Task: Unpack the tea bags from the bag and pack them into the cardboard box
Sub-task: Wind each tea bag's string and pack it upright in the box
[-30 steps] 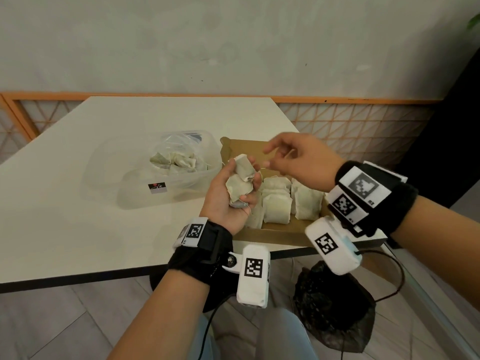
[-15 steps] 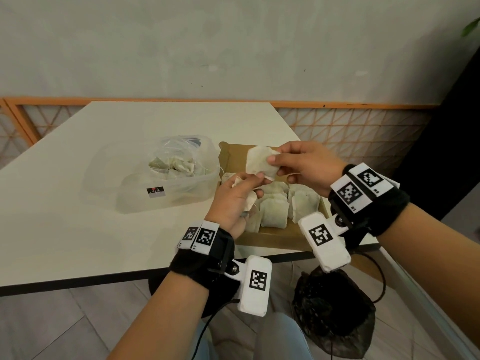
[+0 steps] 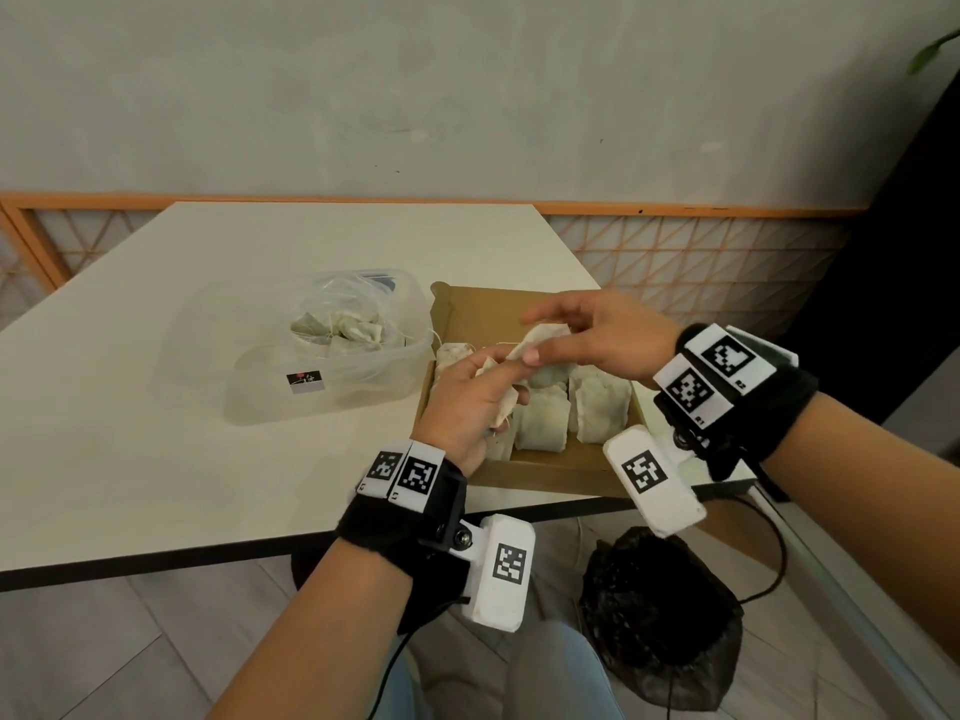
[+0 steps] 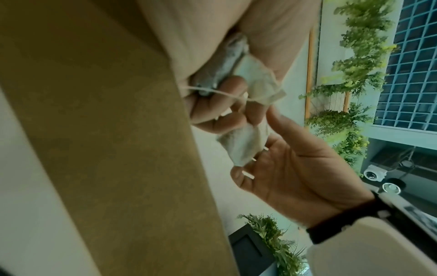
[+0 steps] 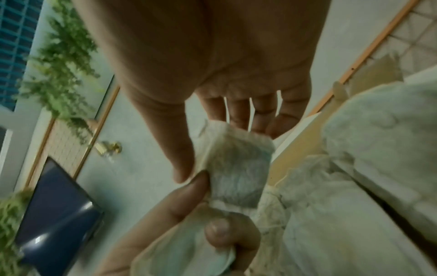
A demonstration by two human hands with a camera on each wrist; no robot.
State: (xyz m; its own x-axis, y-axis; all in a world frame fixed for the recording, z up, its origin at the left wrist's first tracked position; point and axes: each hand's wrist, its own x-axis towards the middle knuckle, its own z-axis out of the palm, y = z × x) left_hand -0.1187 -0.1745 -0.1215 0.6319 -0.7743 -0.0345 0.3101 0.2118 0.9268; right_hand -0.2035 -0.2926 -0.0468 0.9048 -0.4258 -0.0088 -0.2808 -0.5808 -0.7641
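Over the open cardboard box (image 3: pixel 467 314) on the white counter (image 3: pixel 156 407), a person is mid-packing, passing one tea bag (image 3: pixel 540 337) between hands. The right hand (image 3: pixel 597 335) pinches this bag between thumb and fingers (image 5: pixel 182 164), just above the rows of packed tea bags (image 3: pixel 571 413). The left hand (image 3: pixel 467 402), touching the same bag with a fingertip, curls around a small clutch of further bags (image 4: pixel 257 82). The plastic bag (image 3: pixel 343 324), more tea bags inside, sits in a clear tub (image 3: pixel 260 402) beside the box. Next, likely, the right hand lowers its bag into a free gap.
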